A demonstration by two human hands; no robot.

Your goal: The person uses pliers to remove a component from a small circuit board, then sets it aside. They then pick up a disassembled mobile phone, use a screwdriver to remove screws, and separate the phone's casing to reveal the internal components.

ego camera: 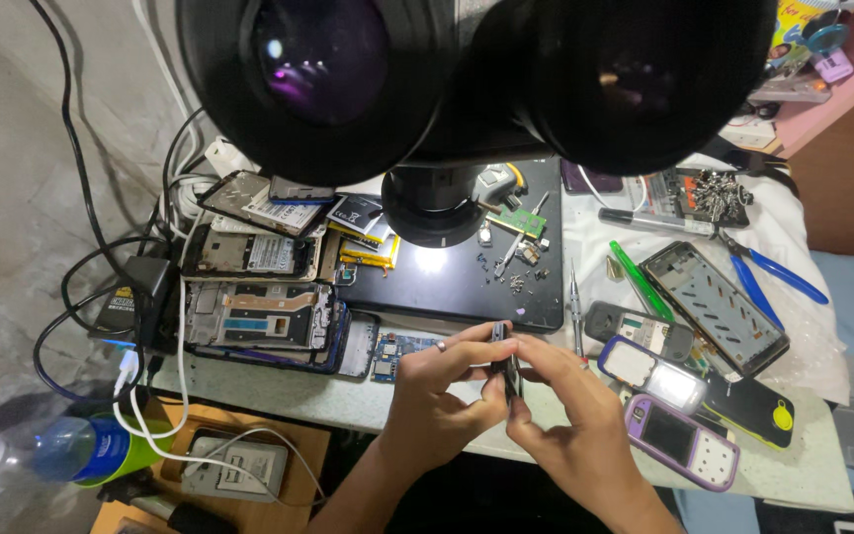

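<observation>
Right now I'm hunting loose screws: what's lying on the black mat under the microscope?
On the black mat: a green circuit board, tweezers and small scattered metal parts. The microscope covers the mat's rear.

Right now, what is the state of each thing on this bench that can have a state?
Small dark part: held on edge between both hands.
Left hand: grip shut on the part.
Right hand: grip shut on the part.
Microscope lamp: lit.
Dismantled phone: open, insides showing.
Blue pliers: lying flat.
Purple phone: screen dark.

Cluttered workbench [368, 400] carries phones [682, 447], pliers [768, 269], black mat [467, 287].
</observation>
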